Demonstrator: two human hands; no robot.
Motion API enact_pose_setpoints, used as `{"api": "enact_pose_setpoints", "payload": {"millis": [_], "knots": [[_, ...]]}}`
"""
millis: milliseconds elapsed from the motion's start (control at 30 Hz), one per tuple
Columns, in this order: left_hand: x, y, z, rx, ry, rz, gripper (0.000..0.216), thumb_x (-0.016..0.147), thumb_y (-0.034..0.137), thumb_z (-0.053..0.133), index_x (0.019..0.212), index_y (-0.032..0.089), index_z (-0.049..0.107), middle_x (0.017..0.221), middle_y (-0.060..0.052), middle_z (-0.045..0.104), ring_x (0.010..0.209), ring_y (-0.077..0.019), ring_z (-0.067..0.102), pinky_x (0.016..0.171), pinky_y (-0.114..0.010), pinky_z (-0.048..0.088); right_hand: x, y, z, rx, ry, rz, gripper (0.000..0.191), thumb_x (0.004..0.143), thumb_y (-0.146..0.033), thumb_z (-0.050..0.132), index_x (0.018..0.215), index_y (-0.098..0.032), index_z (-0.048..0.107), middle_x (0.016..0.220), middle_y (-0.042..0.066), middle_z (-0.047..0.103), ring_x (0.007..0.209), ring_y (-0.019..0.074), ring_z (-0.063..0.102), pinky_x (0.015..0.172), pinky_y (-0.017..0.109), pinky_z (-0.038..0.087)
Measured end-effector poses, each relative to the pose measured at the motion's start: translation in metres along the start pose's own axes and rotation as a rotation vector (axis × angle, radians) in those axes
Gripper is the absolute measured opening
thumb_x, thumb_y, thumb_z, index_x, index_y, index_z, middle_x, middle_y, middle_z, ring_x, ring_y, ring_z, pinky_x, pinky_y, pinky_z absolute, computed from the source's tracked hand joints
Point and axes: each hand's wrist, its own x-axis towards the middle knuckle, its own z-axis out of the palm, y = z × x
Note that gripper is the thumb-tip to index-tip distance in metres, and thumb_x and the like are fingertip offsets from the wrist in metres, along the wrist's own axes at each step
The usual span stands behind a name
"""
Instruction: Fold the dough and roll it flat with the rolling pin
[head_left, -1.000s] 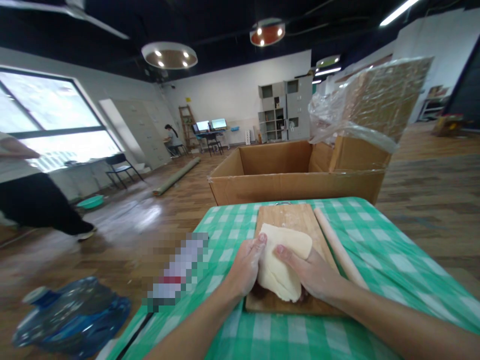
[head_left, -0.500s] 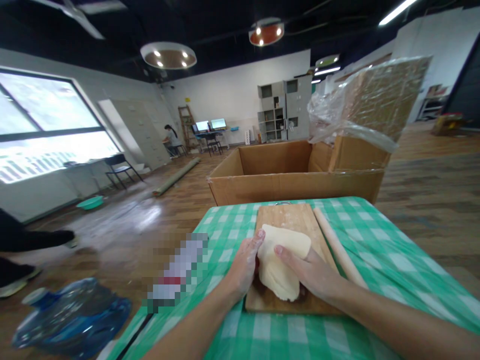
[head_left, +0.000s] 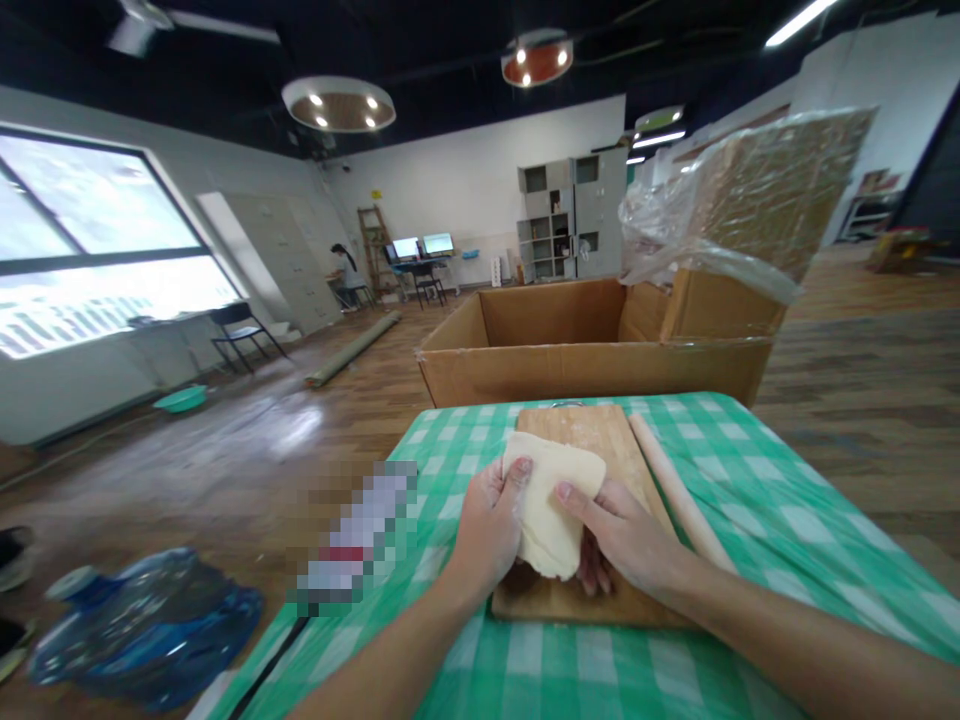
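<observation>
Cream dough (head_left: pixel 550 512) between both hands (head_left: pixel 487 520) (head_left: pixel 636 540)

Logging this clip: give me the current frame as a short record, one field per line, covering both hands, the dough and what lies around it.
Left grip: holds the dough at its left side, thumb on top
Right grip: holds its right side, thumb on top
Dough state: pale flattened slab; contact with board unclear
Board: wooden, under the hands
Rolling pin: right of the board
Cloth: green-and-white check
Beyond table: open cardboard box
Floor, left: blue bottle
</observation>
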Motion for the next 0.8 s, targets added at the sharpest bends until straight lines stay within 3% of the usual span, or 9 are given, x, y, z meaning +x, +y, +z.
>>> {"api": "enact_pose_setpoints", "payload": {"millis": [200, 367, 567, 733, 800], "knots": [[0.004, 0.001, -0.004, 0.028, 0.043, 0.015, 0.052, 0.086, 0.063, 0.067, 0.092, 0.012, 0.069, 0.063, -0.005, 0.071, 0.047, -0.0157, 0.061, 0.045, -0.023, 0.047, 0.000, 0.000, -0.002, -0.052, -0.010, 0.041, 0.071, 0.092, -0.078, 0.044, 0.059, -0.016, 0.058, 0.041, 0.002, 0.056, 0.030, 0.0096, 0.049, 0.027, 0.017, 0.030], [0.005, 0.001, -0.005, 0.005, 0.071, 0.026, 0.055, 0.085, 0.065, 0.067, 0.095, 0.011, 0.070, 0.067, -0.006, 0.073, 0.050, -0.0165, 0.063, 0.047, -0.024, 0.049, 0.002, 0.000, -0.002, 0.051, -0.060, 0.014, 0.074, 0.091, -0.079, 0.042, 0.062, -0.014, 0.061, 0.045, 0.003, 0.060, 0.031, 0.0106, 0.053, 0.028, 0.017, 0.035], [0.006, 0.000, -0.005, -0.012, 0.091, 0.014, 0.058, 0.082, 0.067, 0.069, 0.099, 0.011, 0.070, 0.068, -0.006, 0.074, 0.050, -0.0176, 0.065, 0.048, -0.025, 0.050, 0.001, 0.000, -0.002, 0.038, 0.017, 0.019, 0.071, 0.091, -0.080, 0.042, 0.065, -0.016, 0.058, 0.041, 0.001, 0.057, 0.029, 0.0102, 0.049, 0.026, 0.017, 0.031], [0.000, -0.003, 0.001, -0.068, 0.025, -0.032, 0.061, 0.085, 0.068, 0.065, 0.109, 0.012, 0.068, 0.073, -0.008, 0.076, 0.060, -0.0216, 0.071, 0.048, -0.025, 0.050, 0.001, -0.007, -0.002, 0.089, -0.061, -0.038, 0.068, 0.089, -0.078, 0.050, 0.089, -0.012, 0.066, 0.053, 0.004, 0.066, 0.038, 0.0137, 0.058, 0.034, 0.020, 0.042], [-0.005, -0.003, 0.006, -0.074, -0.013, -0.033, 0.060, 0.087, 0.067, 0.064, 0.112, 0.012, 0.067, 0.077, -0.008, 0.077, 0.066, -0.0230, 0.073, 0.051, -0.025, 0.052, 0.001, -0.009, -0.002, 0.070, -0.005, -0.093, 0.063, 0.085, -0.071, 0.063, 0.108, -0.013, 0.067, 0.064, 0.005, 0.071, 0.045, 0.0153, 0.062, 0.038, 0.022, 0.046]]}}
